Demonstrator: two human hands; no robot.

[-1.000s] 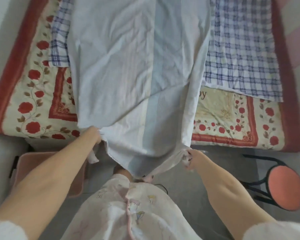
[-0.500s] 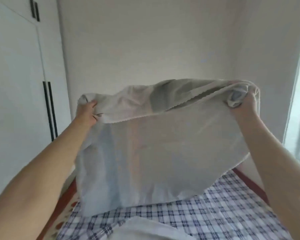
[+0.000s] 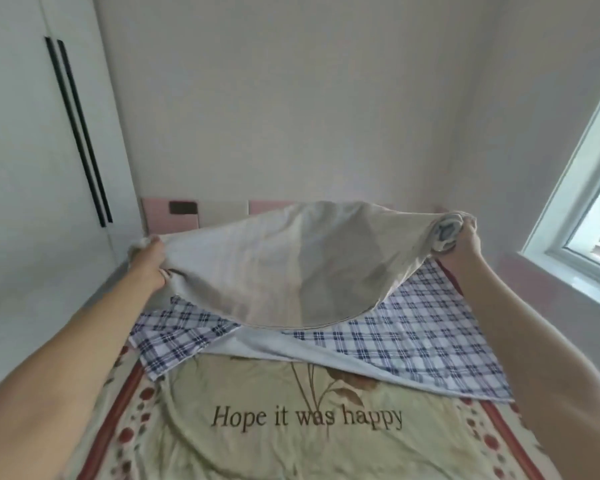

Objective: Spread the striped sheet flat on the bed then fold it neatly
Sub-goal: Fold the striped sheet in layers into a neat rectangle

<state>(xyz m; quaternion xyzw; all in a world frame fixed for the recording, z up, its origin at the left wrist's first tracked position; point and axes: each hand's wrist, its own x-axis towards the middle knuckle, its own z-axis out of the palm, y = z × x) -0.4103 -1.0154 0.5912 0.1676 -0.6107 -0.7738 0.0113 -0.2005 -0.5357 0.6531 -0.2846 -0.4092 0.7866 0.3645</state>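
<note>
The pale striped sheet (image 3: 291,265) billows in the air over the far half of the bed (image 3: 291,445), with broad faint white and grey-blue bands. My left hand (image 3: 151,261) grips its left corner, bunched cloth sticking out past the fingers. My right hand (image 3: 465,244) grips the right corner, a wad of cloth rolled in the fist. Both arms reach forward, spread wide. The sheet's lower edge hangs in a curve just above the bedding, and its far end is hidden behind the raised cloth.
A blue and white checked sheet (image 3: 413,341) lies rumpled on the bed over a cream floral blanket with red borders and lettering. A pink headboard (image 3: 170,216) stands against the far wall. White wardrobe doors (image 3: 32,168) are at left, a window (image 3: 589,188) at right.
The sheet was lifted from the foot of the bed and swung up high. It has since come down and forward towards the bed, both hands still holding its corners, and the view has tilted down.
</note>
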